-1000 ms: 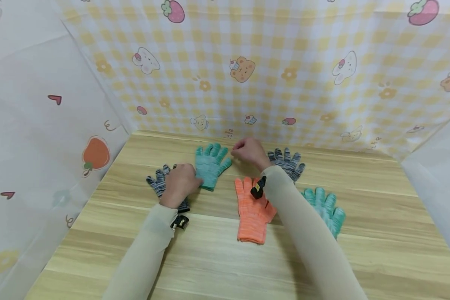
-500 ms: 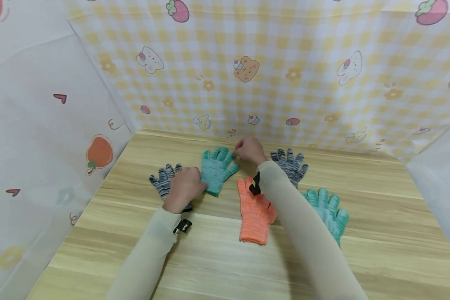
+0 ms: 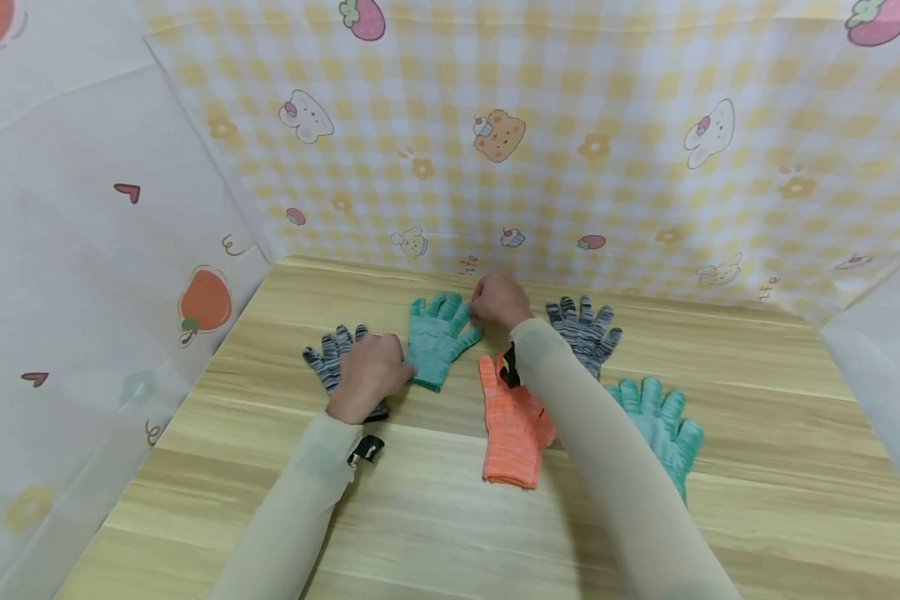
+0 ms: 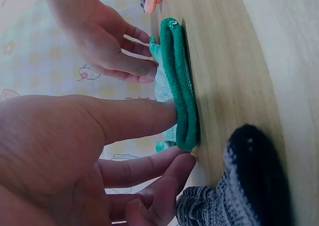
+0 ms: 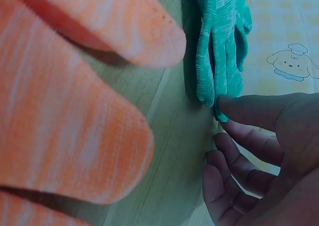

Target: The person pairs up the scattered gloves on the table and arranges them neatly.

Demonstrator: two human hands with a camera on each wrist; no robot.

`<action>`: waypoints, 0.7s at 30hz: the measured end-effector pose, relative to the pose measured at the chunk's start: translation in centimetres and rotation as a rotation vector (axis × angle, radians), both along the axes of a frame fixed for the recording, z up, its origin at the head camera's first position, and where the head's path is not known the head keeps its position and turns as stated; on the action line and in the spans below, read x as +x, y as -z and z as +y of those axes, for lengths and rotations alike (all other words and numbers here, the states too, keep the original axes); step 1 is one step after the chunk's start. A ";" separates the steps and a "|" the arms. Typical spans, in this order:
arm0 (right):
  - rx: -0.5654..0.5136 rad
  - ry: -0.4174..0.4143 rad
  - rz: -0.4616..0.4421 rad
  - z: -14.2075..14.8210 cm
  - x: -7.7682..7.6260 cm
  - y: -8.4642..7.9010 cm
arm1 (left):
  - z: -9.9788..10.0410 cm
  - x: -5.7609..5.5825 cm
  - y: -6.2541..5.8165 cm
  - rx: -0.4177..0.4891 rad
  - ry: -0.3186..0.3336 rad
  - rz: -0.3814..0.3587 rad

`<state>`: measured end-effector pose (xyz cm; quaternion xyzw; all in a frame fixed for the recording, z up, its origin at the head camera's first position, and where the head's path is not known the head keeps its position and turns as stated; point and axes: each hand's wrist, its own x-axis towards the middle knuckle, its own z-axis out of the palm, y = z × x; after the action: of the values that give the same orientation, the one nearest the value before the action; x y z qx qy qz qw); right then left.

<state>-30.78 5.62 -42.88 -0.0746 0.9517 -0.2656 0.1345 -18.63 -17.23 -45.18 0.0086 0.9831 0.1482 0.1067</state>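
A green knit glove point(image 3: 431, 342) lies on the wooden table, its fingers toward the back wall. At its cuff, my left hand point(image 3: 373, 371) pinches the left edge; in the left wrist view the thumb presses the top and the index finger sits at the side. My right hand point(image 3: 501, 302) pinches a fingertip of the same glove between thumb and index finger, plain in the right wrist view. Partly beneath my left hand and wrist is a dark striped glove point(image 3: 330, 360). An orange glove point(image 3: 512, 442) lies near my right wrist, partly covered by it.
Right of my right forearm are another dark striped glove point(image 3: 583, 333) and a second green glove point(image 3: 663, 433), partly hidden by the sleeve. A yellow checked cloth point(image 3: 555, 192) hangs behind the wooden table point(image 3: 435, 533); a white printed sheet point(image 3: 82, 275) stands at the left.
The green glove has shifted slightly right and toward me, my left hand moving along with it. My right hand has gone from beside the glove to pinching its fingertip.
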 end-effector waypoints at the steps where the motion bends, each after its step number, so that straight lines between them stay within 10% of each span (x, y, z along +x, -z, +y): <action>1: -0.006 -0.004 0.000 -0.1 0.5 -0.5 | 0.2 0.2 -0.4 -0.003 0.001 0.002; 5: -0.017 -0.016 -0.010 -0.2 0.9 -0.8 | 1.0 1.4 -2.8 0.000 -0.006 -0.015; 7: -0.050 -0.040 -0.011 0.3 -1.1 1.5 | 1.3 1.6 -3.4 0.009 -0.014 -0.032; 12: -0.135 -0.064 -0.045 1.4 -4.5 5.2 | 0.0 0.3 0.1 0.054 0.024 0.031; 15: -0.193 -0.043 -0.058 1.6 -4.8 5.7 | 0.0 0.5 -0.3 0.091 0.029 0.024; 21: -0.394 0.000 -0.120 1.0 0.0 0.5 | 1.3 2.4 -3.4 0.134 0.016 0.024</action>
<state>-30.76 6.64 -43.42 -0.0836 0.8717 -0.4506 0.1736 -16.20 -15.94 -41.74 0.0254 0.9721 0.2127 0.0952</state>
